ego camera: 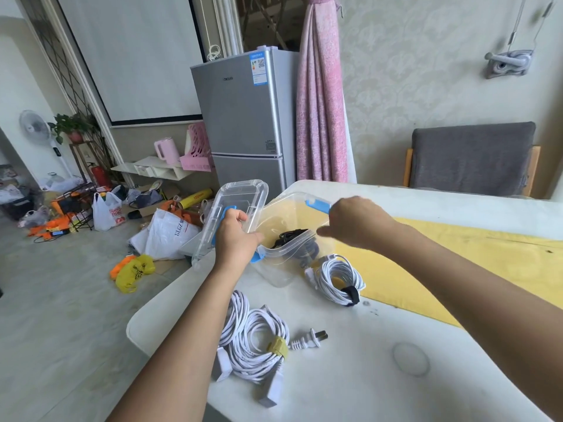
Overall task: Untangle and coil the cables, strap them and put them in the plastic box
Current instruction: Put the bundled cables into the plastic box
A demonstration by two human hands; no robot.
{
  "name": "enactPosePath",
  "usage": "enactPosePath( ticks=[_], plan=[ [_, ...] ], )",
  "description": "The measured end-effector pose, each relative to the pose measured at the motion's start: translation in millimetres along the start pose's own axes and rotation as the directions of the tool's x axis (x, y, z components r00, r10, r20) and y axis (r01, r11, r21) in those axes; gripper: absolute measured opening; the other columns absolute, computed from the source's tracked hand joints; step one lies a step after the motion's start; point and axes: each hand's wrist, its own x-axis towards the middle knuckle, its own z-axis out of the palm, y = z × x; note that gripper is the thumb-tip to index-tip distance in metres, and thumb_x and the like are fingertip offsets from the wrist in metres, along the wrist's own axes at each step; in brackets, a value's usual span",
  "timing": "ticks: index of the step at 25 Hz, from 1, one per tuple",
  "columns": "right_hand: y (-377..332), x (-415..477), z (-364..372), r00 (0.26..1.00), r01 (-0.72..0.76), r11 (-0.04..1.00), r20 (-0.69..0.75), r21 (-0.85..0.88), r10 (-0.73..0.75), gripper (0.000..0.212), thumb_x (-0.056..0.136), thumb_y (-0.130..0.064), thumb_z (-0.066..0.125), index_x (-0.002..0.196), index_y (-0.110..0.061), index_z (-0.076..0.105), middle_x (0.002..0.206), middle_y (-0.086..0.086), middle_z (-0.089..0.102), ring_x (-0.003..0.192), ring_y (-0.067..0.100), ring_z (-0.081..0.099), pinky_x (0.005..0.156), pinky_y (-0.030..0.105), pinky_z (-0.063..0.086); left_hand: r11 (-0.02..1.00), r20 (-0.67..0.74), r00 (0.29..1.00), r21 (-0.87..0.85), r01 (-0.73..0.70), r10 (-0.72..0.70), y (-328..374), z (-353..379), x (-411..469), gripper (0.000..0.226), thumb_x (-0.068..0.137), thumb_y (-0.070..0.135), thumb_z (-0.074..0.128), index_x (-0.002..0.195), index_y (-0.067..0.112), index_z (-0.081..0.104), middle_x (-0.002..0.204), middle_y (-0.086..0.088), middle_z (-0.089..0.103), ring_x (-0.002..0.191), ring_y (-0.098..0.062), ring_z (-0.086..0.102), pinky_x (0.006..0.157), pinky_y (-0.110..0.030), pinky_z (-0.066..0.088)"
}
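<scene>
At the table's (350,388) left edge, gripping the clear lid (243,194) by its blue handle with the left hand (234,236), tilting it up beside the plastic box (285,249). Hovering the right hand (356,222) over the box's far rim, thumb out, fingers hidden, grasp impossible to tell. Lying inside, under that hand, a black cable (289,236); just beside the box, a strapped white coil (336,277); nearer the body, a second white coil (256,342).
</scene>
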Motion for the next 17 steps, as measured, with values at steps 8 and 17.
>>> enactPosePath(
  ticks=[8,17],
  plan=[
    [10,-59,72,0.996,-0.014,0.915,0.083,0.403,-0.021,0.054,0.078,-0.044,0.072,0.121,-0.03,0.043,0.114,0.005,0.046,0.089,0.023,0.055,0.074,0.025,0.039,1.0,-0.021,1.0,-0.021,0.007,-0.007,2,1,-4,0.038,0.074,0.001,0.069,0.101,0.013,0.045,0.101,-0.006,0.051,0.093,-0.024,0.053,0.081,-0.036,0.046],
    [19,-55,63,0.986,-0.153,0.663,0.157,0.733,0.054,0.025,0.081,-0.011,0.071,0.093,-0.01,0.051,0.079,0.0,0.053,0.069,0.018,0.049,0.055,0.012,0.039,0.998,-0.008,0.999,-0.048,0.038,-0.039,7,-2,-4,0.038,0.075,0.002,0.069,0.101,0.013,0.045,0.101,-0.007,0.051,0.093,-0.025,0.054,0.077,-0.032,0.045]
  ],
)
